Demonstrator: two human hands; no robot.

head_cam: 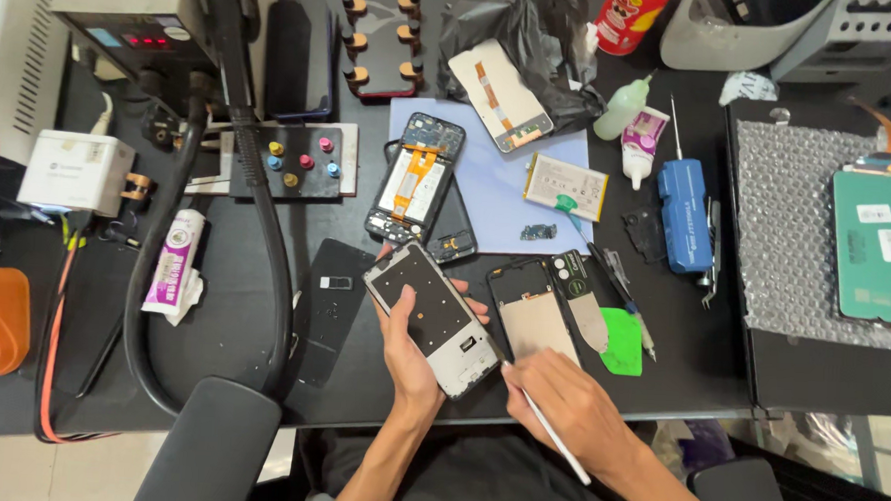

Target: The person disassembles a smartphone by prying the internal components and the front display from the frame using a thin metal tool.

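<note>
The left hand is closed around a phone frame, fingers wrapped over its right edge and thumb on its left edge, holding it just above the near edge of the dark desk, a little below the centre of the view. The frame's long axis runs from about 10 o'clock to 4 o'clock; its dark inner face is turned up, and its pale lower end points toward 4 o'clock. The right hand is closed on a thin white stylus-like tool, gripped like a pen, whose tip points toward 10 o'clock and meets the frame's lower right corner. Just beside that corner, at 2 o'clock from the right hand, lies a second phone back shell with a tan panel, and next to it a green plastic pick. At 12 o'clock from the held frame an opened phone with an orange flex cable lies on a pale blue mat. A blue screwdriver handle lies at 2 o'clock, well apart.
</note>
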